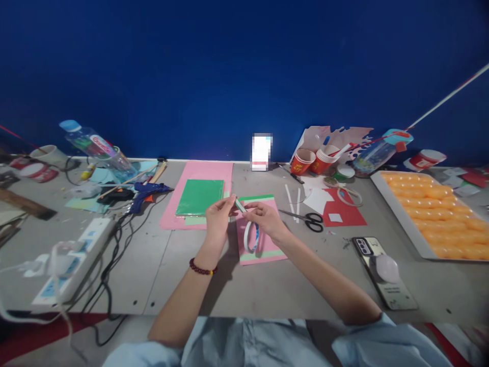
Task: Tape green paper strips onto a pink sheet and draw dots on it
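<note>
Between my two hands runs a short, narrow green-and-white strip (240,205). My left hand (218,216) pinches its upper end between thumb and fingers. My right hand (263,216) is closed near the lower end, and from its fingers hangs a thin roll of tape (246,242), white with a blue inner side. Whether the strip joins the roll is hidden by the fingers. Below them lies a pink sheet (263,259) with green paper along its edges. To the right of my right hand are black-handled scissors (314,222) and thin white strips (298,201).
A green paper pack (200,196) lies on pink sheets (171,219) at left, near a blue glue gun (143,193) and a power strip (76,260). At right are red paper (349,216), red cups (303,162), a phone (385,280) and an orange-filled tray (405,224).
</note>
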The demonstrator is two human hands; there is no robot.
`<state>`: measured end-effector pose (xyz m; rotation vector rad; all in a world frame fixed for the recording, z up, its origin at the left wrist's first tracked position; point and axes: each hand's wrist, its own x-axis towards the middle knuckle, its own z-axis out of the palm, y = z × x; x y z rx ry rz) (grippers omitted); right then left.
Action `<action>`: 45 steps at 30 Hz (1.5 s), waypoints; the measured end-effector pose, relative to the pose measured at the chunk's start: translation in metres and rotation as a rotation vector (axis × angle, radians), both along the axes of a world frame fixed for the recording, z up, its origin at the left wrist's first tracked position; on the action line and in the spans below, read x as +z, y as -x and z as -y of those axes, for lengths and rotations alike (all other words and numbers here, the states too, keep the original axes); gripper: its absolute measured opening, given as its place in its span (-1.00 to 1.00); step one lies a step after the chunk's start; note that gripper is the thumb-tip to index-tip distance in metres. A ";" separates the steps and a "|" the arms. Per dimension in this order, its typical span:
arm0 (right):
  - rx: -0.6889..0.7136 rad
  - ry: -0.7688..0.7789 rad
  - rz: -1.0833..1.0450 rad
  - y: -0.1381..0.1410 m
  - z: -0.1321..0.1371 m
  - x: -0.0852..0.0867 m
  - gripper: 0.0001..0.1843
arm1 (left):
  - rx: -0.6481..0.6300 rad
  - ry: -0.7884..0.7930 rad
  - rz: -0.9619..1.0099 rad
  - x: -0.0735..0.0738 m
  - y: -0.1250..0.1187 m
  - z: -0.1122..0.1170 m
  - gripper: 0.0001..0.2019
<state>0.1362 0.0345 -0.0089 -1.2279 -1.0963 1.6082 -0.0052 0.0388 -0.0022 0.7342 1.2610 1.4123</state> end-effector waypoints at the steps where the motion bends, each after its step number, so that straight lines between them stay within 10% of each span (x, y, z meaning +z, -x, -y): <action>1: 0.000 0.000 0.000 0.000 0.000 0.000 -0.53 | -0.003 0.001 -0.006 0.001 0.000 0.000 -0.65; 45: 0.100 0.168 -0.121 -0.004 -0.010 -0.011 -0.72 | -0.019 -0.087 -0.062 0.006 0.008 -0.002 -0.76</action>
